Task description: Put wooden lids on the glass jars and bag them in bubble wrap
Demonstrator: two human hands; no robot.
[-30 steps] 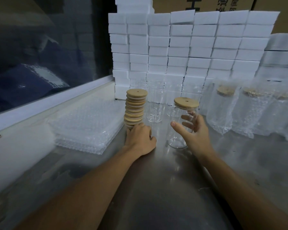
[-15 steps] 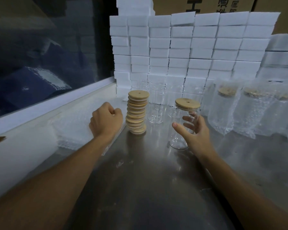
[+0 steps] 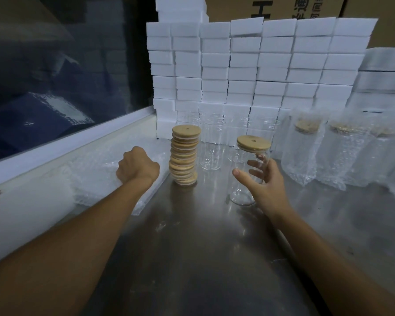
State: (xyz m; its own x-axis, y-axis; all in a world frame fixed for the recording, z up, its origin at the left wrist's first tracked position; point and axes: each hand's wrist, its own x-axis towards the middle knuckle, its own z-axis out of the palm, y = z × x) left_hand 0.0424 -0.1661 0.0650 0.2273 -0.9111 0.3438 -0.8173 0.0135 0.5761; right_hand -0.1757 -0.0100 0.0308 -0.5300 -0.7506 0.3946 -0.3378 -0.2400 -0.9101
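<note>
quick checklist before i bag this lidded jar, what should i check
1. Wooden lid sits flat on the glass jar: ok.
2. Right hand has hold of the jar: ok.
3. Jar stands upright on the table: ok.
4. Left hand over the bubble wrap bags, one bag picked: cannot tell.
5. Lid stack apart from the jar: ok.

left forearm (image 3: 66,242): bare, no sleeve; right forearm (image 3: 324,254): bare, no sleeve

lid stack (image 3: 184,155) left of lidded jar (image 3: 249,172) — boxes (image 3: 260,69) behind
</note>
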